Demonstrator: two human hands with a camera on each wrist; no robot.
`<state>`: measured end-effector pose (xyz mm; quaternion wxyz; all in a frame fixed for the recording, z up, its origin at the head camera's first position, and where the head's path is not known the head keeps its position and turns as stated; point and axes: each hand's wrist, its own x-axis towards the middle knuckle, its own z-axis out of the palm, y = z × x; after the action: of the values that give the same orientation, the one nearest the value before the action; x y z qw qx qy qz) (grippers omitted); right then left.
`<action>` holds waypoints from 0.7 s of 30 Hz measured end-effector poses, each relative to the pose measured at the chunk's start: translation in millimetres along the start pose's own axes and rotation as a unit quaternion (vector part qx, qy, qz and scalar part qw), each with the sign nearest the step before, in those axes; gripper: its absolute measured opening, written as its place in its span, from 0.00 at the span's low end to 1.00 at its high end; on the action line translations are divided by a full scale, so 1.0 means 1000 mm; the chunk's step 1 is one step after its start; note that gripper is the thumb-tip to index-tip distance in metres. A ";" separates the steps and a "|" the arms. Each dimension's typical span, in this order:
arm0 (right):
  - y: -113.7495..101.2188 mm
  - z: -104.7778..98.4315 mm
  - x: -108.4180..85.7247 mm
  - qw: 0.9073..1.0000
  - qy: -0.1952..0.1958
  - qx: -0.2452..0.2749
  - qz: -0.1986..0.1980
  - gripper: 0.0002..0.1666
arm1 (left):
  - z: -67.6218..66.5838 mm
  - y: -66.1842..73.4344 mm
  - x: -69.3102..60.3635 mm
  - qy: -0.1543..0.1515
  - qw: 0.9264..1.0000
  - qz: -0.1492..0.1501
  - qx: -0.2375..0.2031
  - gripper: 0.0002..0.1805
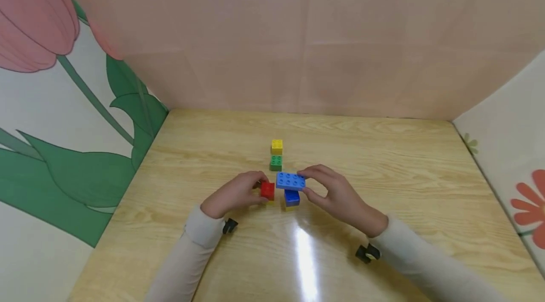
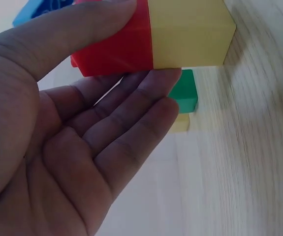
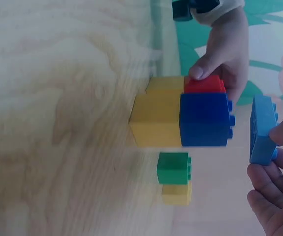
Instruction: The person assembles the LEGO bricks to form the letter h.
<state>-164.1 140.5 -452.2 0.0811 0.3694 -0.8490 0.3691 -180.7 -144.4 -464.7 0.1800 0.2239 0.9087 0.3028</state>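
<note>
My left hand grips a red brick between thumb and fingers; in the left wrist view that red brick sits on a yellow one. Beside it stands a dark blue brick on a yellow brick. My right hand pinches the right end of a light blue eight-stud brick. The right wrist view has this light blue brick held level above the dark blue one, with a gap between them.
Behind the stacks, a green brick and a yellow brick stand on the wooden table. A pink wall rises at the back, with flower-patterned panels at both sides.
</note>
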 end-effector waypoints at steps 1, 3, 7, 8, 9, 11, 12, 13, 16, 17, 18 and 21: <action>-0.002 0.002 0.000 1.000 -0.001 0.002 -0.002 0.24 | 0.000 0.000 -0.001 -0.002 1.000 0.001 -0.002 0.17; -0.005 0.005 0.000 1.000 -0.003 0.003 -0.007 0.25 | 0.002 -0.001 -0.003 -0.003 1.000 0.007 -0.006 0.17; -0.008 0.011 0.001 1.000 -0.016 0.011 -0.008 0.24 | 0.003 -0.002 -0.005 0.002 1.000 0.021 -0.005 0.16; -0.008 0.012 0.002 1.000 -0.020 0.012 -0.008 0.24 | 0.003 -0.001 -0.005 0.003 1.000 0.023 -0.002 0.17; -0.008 0.013 0.002 1.000 -0.024 0.013 -0.008 0.24 | 0.004 -0.001 -0.005 0.004 1.000 0.025 0.000 0.17; -0.009 0.015 0.003 0.999 -0.031 0.015 -0.011 0.23 | 0.004 -0.001 -0.004 0.002 1.000 0.028 0.002 0.16; -0.009 0.016 0.003 0.999 -0.032 0.015 -0.013 0.23 | 0.004 -0.001 -0.003 0.002 1.000 0.030 0.001 0.16; -0.009 0.017 0.004 0.999 -0.032 0.013 -0.016 0.23 | 0.004 -0.001 -0.002 0.003 1.000 0.029 0.001 0.16; -0.009 0.019 0.006 0.999 -0.031 0.007 -0.024 0.23 | 0.004 0.000 0.000 0.005 0.999 0.033 -0.005 0.16; -0.009 0.019 0.006 0.999 -0.031 0.004 -0.026 0.23 | 0.004 0.000 0.000 0.005 0.999 0.035 -0.005 0.16; -0.009 0.020 0.006 0.999 -0.033 0.002 -0.028 0.23 | 0.004 0.000 0.000 0.004 0.999 0.034 -0.006 0.16; -0.011 0.024 0.007 0.999 -0.043 -0.002 -0.032 0.23 | 0.005 0.000 -0.002 -0.001 0.999 0.033 -0.005 0.16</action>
<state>-158.3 115.7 -460.5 0.0563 0.4116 -0.8401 0.3487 -176.0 -142.8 -468.0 0.1719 0.2533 0.8991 0.3130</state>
